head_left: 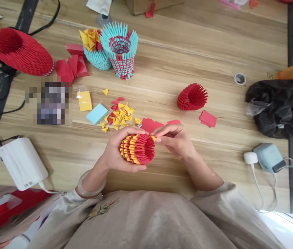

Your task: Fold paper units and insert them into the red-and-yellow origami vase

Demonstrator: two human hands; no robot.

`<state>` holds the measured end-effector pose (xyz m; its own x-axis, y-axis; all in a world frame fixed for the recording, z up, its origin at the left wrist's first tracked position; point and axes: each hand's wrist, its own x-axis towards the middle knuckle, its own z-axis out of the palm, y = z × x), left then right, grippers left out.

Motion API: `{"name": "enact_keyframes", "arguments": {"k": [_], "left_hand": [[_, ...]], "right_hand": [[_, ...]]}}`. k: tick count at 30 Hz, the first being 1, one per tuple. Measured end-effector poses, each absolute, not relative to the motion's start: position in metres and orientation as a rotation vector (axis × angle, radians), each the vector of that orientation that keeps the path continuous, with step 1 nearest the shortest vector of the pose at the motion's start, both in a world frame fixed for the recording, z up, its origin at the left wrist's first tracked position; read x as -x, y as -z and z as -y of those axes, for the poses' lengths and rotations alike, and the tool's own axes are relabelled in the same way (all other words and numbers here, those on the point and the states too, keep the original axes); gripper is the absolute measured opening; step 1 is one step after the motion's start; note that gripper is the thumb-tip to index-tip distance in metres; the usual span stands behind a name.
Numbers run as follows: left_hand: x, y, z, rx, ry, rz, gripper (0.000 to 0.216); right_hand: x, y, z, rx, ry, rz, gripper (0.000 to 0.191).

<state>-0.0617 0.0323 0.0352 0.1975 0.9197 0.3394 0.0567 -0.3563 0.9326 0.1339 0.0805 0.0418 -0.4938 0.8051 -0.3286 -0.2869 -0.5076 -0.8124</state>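
My left hand (119,148) is wrapped round a small folded-paper vase (136,148), banded in red and yellow. The vase lies tilted on its side, its red spiky rim facing right. Between thumb and forefinger, my right hand (174,140) pinches a yellow folded paper piece (153,138) at the upper edge of that rim. Just beyond the hands lies a pile of yellow folded triangles (122,116) with a few red ones mixed in. Red paper sheets (151,124) rest right behind the vase.
At the back left stand a blue-and-red paper vase (123,52), a blue paper cup (98,59) of yellow pieces and a large red paper vase (21,52). A red paper ring (192,97) sits right of centre. A white box (23,164) and a black bag (278,107) flank the table.
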Motion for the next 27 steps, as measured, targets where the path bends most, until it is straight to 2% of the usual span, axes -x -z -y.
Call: {"name": "enact_keyframes", "arguments": {"k": [10,19,27], "left_hand": [[0.0650,-0.0404,-0.0334,-1.742,-1.181,-1.035,0.068],[0.0674,-0.0416,-0.0332,-1.869,-1.110,-1.078,0.072],[0.0681,-0.0386,-0.0335,-1.774,-1.106,-1.022,0.070]], "right_hand": [[-0.1330,-0.0437,-0.0811,0.970,-2.083,0.896,0.015],[-0.1356,-0.0387,-0.0800,1.010,-2.008,0.995,0.014],[-0.1358,-0.0379,-0.0796,1.065,-1.977,1.045,0.015]]}}
